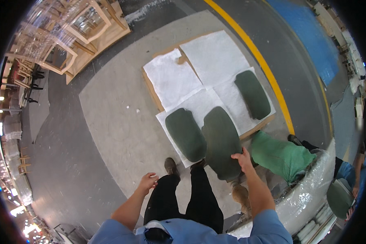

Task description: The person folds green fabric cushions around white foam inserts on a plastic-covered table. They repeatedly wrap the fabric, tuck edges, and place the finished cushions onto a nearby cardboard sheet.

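Note:
My right hand grips the near edge of a dark green seat cushion, which hangs tilted over the white sheets spread on a low board. A second green cushion lies flat to its left, and a third rests farther right on the sheets. My left hand hangs free beside my leg, fingers loosely curled and holding nothing. My dark trousers and shoes stand at the board's near edge.
Another person in a green shirt bends low at my right. Wooden chair frames are stacked at the far left. A yellow floor line runs past the board. Plastic-wrapped goods and one more green cushion sit at the right.

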The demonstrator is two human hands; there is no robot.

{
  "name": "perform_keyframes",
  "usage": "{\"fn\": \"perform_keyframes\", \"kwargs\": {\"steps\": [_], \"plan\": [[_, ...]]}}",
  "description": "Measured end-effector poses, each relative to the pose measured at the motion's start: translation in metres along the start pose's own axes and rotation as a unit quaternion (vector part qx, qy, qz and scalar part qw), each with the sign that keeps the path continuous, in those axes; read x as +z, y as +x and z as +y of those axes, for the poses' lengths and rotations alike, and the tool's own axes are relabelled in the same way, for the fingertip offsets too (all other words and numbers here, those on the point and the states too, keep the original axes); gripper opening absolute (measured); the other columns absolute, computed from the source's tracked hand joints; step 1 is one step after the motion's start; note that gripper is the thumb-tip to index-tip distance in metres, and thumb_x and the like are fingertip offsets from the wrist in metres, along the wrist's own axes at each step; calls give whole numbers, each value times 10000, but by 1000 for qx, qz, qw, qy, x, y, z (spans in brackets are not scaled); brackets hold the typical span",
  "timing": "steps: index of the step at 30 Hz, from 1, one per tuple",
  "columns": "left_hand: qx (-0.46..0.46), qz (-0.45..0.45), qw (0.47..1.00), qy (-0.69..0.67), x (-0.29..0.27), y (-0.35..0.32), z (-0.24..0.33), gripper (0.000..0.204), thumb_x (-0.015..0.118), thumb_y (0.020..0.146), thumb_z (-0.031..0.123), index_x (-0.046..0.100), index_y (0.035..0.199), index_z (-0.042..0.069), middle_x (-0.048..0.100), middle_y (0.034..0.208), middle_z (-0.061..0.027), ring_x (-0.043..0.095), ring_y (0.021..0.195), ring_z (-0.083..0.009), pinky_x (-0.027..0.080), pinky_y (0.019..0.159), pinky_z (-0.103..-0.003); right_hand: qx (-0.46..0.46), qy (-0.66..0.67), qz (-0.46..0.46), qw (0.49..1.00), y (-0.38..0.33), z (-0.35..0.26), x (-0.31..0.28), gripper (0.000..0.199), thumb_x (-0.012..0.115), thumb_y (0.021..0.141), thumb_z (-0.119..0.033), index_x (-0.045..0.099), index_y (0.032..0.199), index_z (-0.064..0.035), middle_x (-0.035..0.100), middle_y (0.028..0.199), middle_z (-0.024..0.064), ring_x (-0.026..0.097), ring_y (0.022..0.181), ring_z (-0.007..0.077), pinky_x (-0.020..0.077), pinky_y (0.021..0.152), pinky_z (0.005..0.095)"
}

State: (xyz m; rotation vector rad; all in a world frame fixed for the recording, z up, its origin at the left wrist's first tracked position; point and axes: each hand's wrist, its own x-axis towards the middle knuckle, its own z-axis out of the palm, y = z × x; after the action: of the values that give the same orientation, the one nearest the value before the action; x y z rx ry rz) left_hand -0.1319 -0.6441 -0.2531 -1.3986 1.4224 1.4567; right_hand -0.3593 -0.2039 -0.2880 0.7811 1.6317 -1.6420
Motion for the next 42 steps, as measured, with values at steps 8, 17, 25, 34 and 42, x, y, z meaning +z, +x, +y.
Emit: {"fn": "perform_keyframes", "kwargs": {"steps": [8,17,25,34,42], "plan": [[74,20,993,91,98,215,13,648,788,956,256,523,1512,56,710,1040,-88,676,858,-166,551,660,-321,61,0,-94,994,181,2,-19,815,785,760,18,511,1525,-44,681,1327,133,667,1188,294,540,1026,450],[-16,64,996,66,158,380,34,851,727,1008,347,267,1686,116,634,1431,-201,614,1291,-310,512,1014,-446,3,-213,-33,977,364,82,-46,843,837,893,-243,414,1587,-18,625,1434,133,598,1309,267,456,1123,414],[95,132,987,-12,158,422,35,1012,750,1011,344,39,1724,239,609,1419,-174,619,987,-222,508,717,-368,-148,-207,-10,967,404,146,-47,844,850,898,-211,422,1592,6,621,1471,156,596,1339,275,446,1144,382],[87,131,987,36,182,416,51,968,712,1022,205,44,1720,139,463,1617,-216,568,1377,-347,466,1134,-432,-195,-341,60,918,413,168,-57,818,858,867,-190,470,1577,-73,638,1454,184,605,1347,335,468,1127,415],[-26,210,968,-137,119,423,37,576,651,1059,253,390,1570,199,607,1256,-117,695,943,-297,615,742,-450,-179,-350,57,918,414,168,-35,837,837,868,-233,443,1595,-102,624,1430,240,585,1347,418,467,1120,468]]}}
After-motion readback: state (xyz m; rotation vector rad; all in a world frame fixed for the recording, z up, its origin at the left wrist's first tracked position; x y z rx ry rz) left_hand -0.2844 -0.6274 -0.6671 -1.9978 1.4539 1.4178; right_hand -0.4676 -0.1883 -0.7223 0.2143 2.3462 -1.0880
